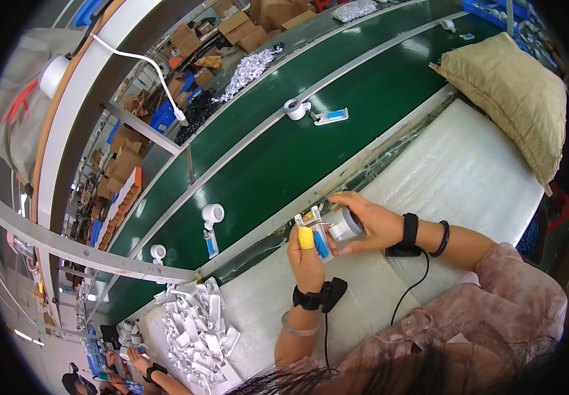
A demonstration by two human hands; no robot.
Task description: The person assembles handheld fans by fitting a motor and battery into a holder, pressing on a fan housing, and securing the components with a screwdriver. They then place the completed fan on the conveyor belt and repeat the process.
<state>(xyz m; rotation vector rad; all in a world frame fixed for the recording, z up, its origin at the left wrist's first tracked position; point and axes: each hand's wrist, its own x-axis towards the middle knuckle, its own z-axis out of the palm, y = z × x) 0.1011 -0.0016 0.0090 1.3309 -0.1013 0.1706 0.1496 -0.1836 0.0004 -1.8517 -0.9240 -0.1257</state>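
Note:
Above the near edge of the plastic-covered table, my left hand (306, 268) is closed on a white plastic housing (309, 217) with a blue cylinder (321, 244) in it. A yellow cover sits on one finger of that hand. My right hand (382, 229) grips a round white head (344, 226) with a grey rim, held right beside the housing. Whether the two pieces are joined is hidden by my fingers. Both wrists wear black straps with cables.
Beyond the table runs a green conveyor belt (251, 178), carrying round white heads with blue-filled housings (330, 116). A pile of white plastic shells (195, 332) lies to the left. A tan sack (508, 92) rests at the right. A metal frame (87, 253) crosses the left side; another person's hand (139, 362) is lower left.

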